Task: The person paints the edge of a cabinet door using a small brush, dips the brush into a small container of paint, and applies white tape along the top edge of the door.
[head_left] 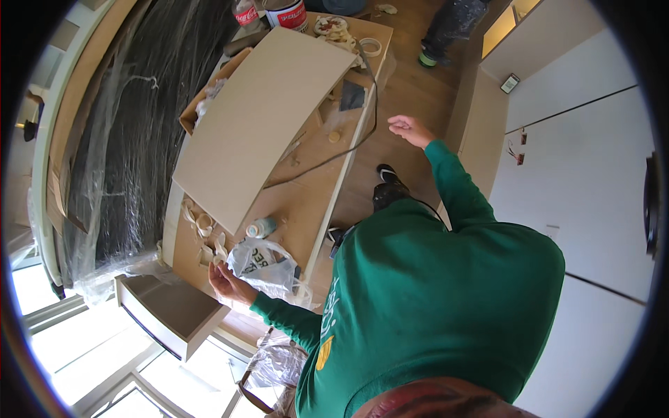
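A large beige panel lies slantwise across the wooden table, over other things. My left hand is at the table's near left corner, beside a crumpled white plastic bag. Its fingers are loosely bent and apart, with nothing visible in them. Close by are a small bottle with a pale blue label and some cream-coloured scraps. My right hand hangs in the air past the table's right edge, off the panel. Its fingers are curled together; I see nothing in them.
A dark cable runs across the table and over its edge. Tubs and a tape roll stand at the far end. Plastic-wrapped furniture is on the left, a drawer below it. Another person's leg shows far off.
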Available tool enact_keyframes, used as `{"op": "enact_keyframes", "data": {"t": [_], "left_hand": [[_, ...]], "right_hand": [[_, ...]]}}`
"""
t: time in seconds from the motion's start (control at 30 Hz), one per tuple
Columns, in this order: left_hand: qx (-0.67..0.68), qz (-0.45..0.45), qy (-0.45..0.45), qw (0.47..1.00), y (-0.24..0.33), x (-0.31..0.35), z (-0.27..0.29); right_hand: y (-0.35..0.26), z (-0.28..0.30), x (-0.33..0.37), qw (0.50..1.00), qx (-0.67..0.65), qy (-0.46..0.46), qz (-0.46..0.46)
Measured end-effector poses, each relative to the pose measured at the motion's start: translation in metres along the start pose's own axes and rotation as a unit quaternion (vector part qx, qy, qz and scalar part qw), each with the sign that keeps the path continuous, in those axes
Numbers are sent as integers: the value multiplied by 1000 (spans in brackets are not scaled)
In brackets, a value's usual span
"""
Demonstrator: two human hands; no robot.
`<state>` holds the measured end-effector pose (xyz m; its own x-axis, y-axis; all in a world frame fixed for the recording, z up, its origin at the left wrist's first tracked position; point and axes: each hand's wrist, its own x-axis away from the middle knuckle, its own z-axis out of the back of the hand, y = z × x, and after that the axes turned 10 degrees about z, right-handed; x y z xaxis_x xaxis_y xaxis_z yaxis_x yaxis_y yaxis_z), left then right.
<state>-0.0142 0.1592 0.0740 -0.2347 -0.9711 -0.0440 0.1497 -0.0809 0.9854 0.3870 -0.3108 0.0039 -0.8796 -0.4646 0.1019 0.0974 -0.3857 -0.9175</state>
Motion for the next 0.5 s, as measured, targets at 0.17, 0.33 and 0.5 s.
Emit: {"op": "enact_keyframes", "data": {"t": [0.17, 0.33, 0.5], "left_hand": [[-53, -4, 42, 998, 16, 51, -64], [-1, 52, 57, 997, 28, 137, -147], [-263, 5, -5, 965, 54, 203, -213]], "right_hand": [[86, 53, -131, 991, 45, 118, 39], [131, 84, -252, 918, 300, 166, 201], [132, 101, -317, 872, 404, 150, 233]]}}
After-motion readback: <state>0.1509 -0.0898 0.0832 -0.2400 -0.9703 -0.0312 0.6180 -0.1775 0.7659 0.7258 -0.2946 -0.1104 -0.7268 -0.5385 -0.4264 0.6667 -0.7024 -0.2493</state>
